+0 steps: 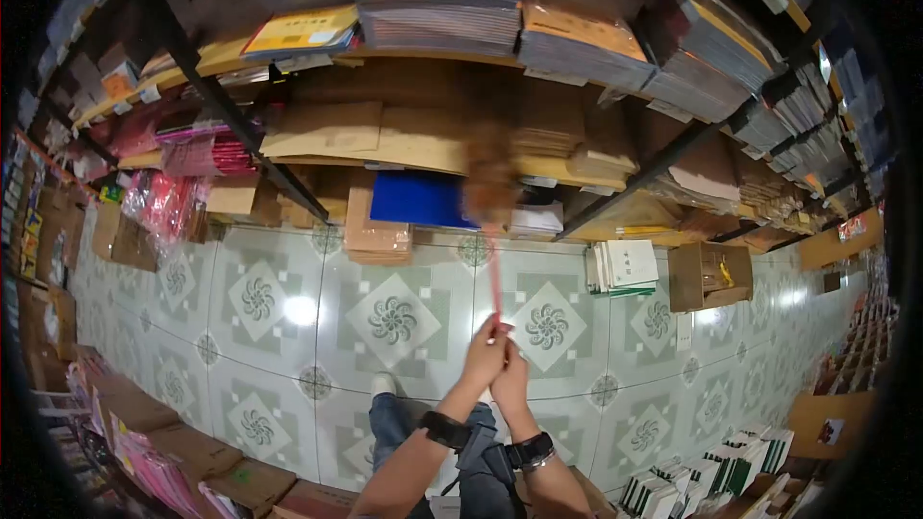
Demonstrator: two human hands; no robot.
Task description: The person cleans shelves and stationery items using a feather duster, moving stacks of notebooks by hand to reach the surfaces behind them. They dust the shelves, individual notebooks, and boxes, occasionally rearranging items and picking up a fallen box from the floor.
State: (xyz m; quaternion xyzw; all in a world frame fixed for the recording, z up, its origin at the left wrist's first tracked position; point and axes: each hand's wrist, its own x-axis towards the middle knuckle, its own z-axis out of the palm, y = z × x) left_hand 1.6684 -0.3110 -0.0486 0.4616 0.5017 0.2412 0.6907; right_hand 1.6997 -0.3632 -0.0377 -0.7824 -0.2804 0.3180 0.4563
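In front of me, my left hand [486, 354] and my right hand [511, 380] are together, fingers wrapped round the lower end of a thin red handle. It belongs to what looks like a feather duster [490, 173]. Its brown head is smeared by motion and lies across the front of the middle and lower shelves. Near that head, a flat blue item [423, 199] rests on a low shelf, with a white stack [536, 218] to its right. Brown paper sheets [327, 130] lie on the shelf above.
Tall shelving holds thick stacks of booklets [442, 0]. On the tiled floor [385, 317] stand a brown stack [377, 235], white booklets [623, 266] and an open cardboard box [710, 276]. More goods line the floor behind me, including green-and-white books [711, 471].
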